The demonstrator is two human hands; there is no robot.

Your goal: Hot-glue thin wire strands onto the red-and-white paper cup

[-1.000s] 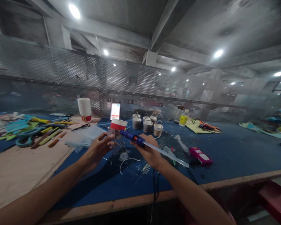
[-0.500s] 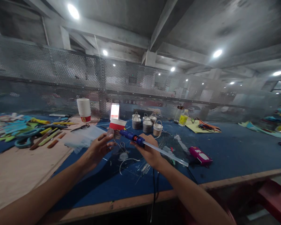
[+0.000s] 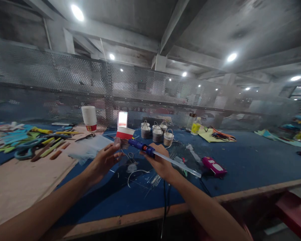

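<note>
My right hand (image 3: 158, 161) grips a blue glue gun (image 3: 140, 146) with a long clear glue stick (image 3: 180, 165) sticking out of its back toward the right. The gun's nozzle points left at a small clear plastic piece (image 3: 119, 143) that my left hand (image 3: 104, 160) holds by the fingertips. Both hands hover above the blue table mat (image 3: 240, 164). A black cord (image 3: 164, 204) hangs from the gun over the table's front edge. Thin wires (image 3: 135, 173) lie under the hands.
A red and white paper cup (image 3: 124, 133) stands just behind the hands, a stack of cups (image 3: 89, 117) further left. Small wire-handled pots (image 3: 157, 131) sit at the back, a pink box (image 3: 214, 166) to the right. Scissors and coloured sticks (image 3: 30, 145) lie at left.
</note>
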